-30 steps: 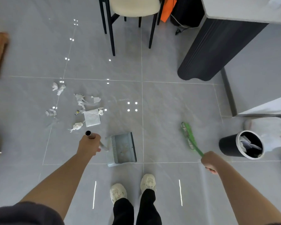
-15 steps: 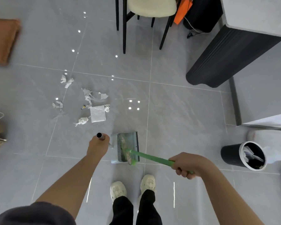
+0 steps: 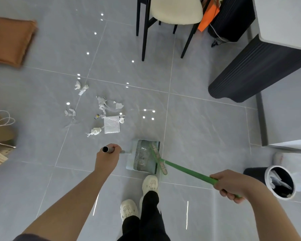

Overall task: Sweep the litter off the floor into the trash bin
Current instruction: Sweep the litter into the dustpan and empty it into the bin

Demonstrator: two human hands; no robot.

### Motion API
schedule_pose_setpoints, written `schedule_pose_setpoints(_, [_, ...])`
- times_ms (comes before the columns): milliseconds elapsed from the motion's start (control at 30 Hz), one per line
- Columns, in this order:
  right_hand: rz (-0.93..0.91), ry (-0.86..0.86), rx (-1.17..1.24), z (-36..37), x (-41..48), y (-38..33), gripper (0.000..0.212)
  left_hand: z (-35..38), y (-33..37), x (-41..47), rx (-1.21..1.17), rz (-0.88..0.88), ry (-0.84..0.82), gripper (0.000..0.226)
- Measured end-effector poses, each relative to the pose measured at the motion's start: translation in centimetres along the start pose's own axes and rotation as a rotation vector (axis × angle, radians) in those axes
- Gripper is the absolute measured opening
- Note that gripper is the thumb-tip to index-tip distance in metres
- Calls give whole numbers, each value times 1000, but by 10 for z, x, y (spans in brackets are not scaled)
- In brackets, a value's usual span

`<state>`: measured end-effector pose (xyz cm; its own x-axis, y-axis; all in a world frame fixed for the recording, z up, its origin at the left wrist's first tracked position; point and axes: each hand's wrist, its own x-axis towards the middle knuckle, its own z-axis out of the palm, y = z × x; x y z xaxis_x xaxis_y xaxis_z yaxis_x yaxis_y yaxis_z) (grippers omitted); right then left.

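Crumpled white paper scraps (image 3: 101, 105) and a flat white packet (image 3: 111, 124) lie scattered on the grey tile floor, left of centre. My left hand (image 3: 108, 158) grips the metal handle of a grey dustpan (image 3: 142, 157) that rests on the floor just in front of my feet. My right hand (image 3: 230, 184) grips the green broom handle (image 3: 186, 170); the broom head (image 3: 157, 158) lies across the dustpan's right edge. A black trash bin (image 3: 277, 184) with a white rim stands at the right, with paper inside.
A black-legged chair (image 3: 170, 13) with a cream seat stands at the top. A dark ribbed table base (image 3: 255, 73) is at the upper right. An orange cushion (image 3: 9, 40) and a white cord (image 3: 0, 120) lie at the left. My two white shoes (image 3: 149, 184) stand behind the dustpan.
My right hand swung the green broom from the right across to the dustpan. The broom head now lies on the pan's right edge. The left hand kept hold of the handle.
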<state>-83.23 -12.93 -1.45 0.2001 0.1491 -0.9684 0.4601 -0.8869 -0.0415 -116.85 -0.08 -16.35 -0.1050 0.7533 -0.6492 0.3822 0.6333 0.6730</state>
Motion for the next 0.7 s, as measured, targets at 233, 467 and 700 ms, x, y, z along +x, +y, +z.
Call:
schedule_pose_setpoints(233, [-82,24,12,-51,-17,-54,35,-5,69,30,-83,-36,92,18])
schedule_pose_setpoints(467, [-107,74,159,-84,-20,-122,31,-58,132,70,-171,-33,183,17])
schedule_pose_setpoints(700, [-85,252,231,-54,26,-245,36,-146,174,132,-125,-32,220,17])
